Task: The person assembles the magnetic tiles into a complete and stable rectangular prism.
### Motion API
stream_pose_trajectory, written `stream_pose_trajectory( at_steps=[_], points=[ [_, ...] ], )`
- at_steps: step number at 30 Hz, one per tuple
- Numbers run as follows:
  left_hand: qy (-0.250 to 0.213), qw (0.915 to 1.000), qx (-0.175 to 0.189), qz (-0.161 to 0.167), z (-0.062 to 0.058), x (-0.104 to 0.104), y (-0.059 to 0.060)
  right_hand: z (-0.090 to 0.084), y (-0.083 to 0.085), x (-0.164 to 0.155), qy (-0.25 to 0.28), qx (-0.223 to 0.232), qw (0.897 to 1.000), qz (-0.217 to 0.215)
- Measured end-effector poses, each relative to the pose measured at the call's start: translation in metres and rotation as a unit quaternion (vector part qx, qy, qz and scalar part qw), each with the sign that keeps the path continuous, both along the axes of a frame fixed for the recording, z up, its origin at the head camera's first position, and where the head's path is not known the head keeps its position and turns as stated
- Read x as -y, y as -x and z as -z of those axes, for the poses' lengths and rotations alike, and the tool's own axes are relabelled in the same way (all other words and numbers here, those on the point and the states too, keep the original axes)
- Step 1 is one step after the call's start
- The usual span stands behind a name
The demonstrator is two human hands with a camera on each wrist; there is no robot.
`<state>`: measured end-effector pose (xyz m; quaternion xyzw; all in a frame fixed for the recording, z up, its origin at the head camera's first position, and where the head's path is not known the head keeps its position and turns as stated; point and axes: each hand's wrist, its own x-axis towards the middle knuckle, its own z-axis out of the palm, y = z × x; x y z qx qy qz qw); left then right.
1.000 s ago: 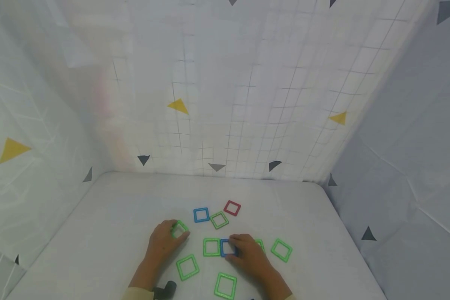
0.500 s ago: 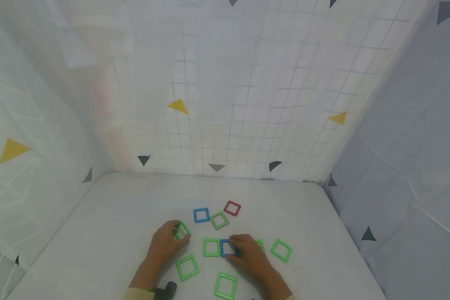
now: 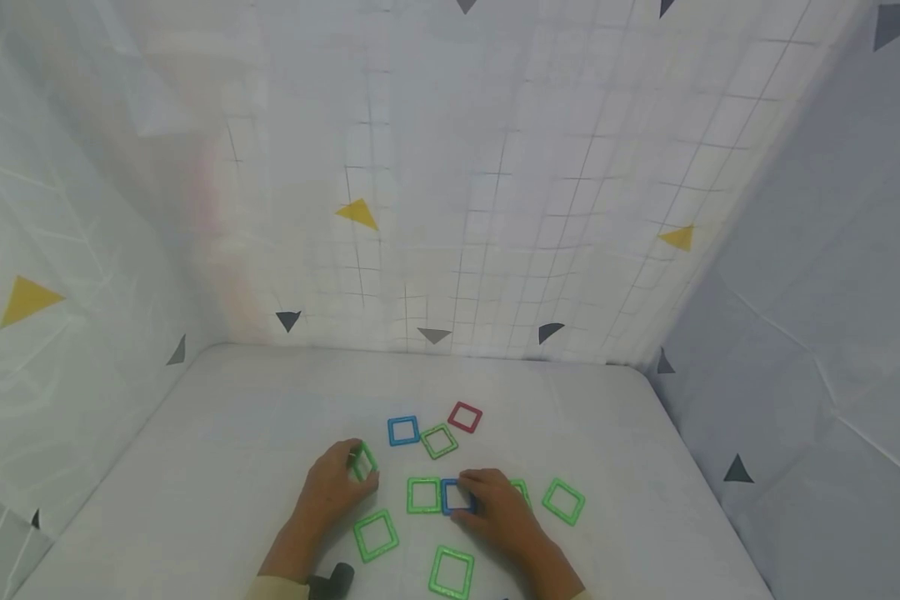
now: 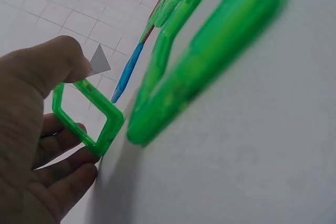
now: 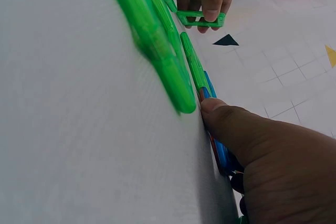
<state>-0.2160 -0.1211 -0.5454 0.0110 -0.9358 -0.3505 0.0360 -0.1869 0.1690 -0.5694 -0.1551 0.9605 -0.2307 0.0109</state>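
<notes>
My left hand point(image 3: 332, 483) holds a green square magnetic tile point(image 4: 109, 132) raised at a steep tilt, thumb on its upper edge and fingers below and behind it. To the right, my right hand point(image 3: 501, 508) grips a blue square magnetic tile point(image 3: 444, 497) lying on the table; in the right wrist view the thumb presses along its side. That blue tile's left edge meets a flat green tile point(image 3: 410, 496). Another green tile point(image 3: 523, 490) is mostly hidden behind the right hand.
Farther back lie a blue tile point(image 3: 403, 443), a green tile point(image 3: 446, 452) and a red tile point(image 3: 461, 427). More green tiles lie at the right point(image 3: 558, 513), front left point(image 3: 381, 552) and front middle point(image 3: 433, 568). A sheeted wall point(image 3: 435, 275) rises behind the white table.
The green tile in my left hand has turned from a flatter tilt to a steeper one. My right hand and the tiles on the table stay where they were.
</notes>
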Motion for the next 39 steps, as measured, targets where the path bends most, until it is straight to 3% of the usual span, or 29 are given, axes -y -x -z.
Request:
stream_pose_trajectory(
  at_steps=[12, 25, 39],
  points=[
    [-0.022, 0.9993, 0.027, 0.012, 0.001, 0.002, 0.001, -0.003, 0.0, -0.001, -0.004, -0.005, 1.0, -0.006],
    [-0.061, 0.9971, 0.02, 0.04, 0.004, 0.004, -0.001, 0.0, 0.003, -0.002, -0.005, 0.004, 1.0, -0.008],
    [-0.079, 0.9938, 0.041, 0.067, 0.01, 0.004, 0.001, -0.003, 0.001, -0.001, 0.005, 0.007, 1.0, -0.008]
  ],
)
